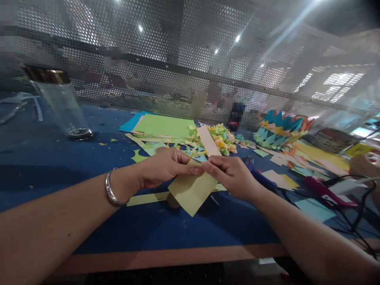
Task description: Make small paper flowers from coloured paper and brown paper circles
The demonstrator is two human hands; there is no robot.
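Note:
A pale yellow square of paper hangs point-down between my hands, above the blue tabletop. My left hand pinches its upper edge between thumb and fingers. Right beside it, my right hand is closed on the same edge, thumb tips almost touching. Part of the paper's top is hidden behind my fingers. Beneath the square lie a yellow-green paper strip, a brown roundish thing and a thin metal point. A pale pink strip rises behind my hands.
Behind my hands lie stacked green sheets and a heap of folded paper pieces. A lidded glass bottle stands left. Rightward are a zigzag paper crown, a magenta tool and cables. A perforated metal screen backs the table.

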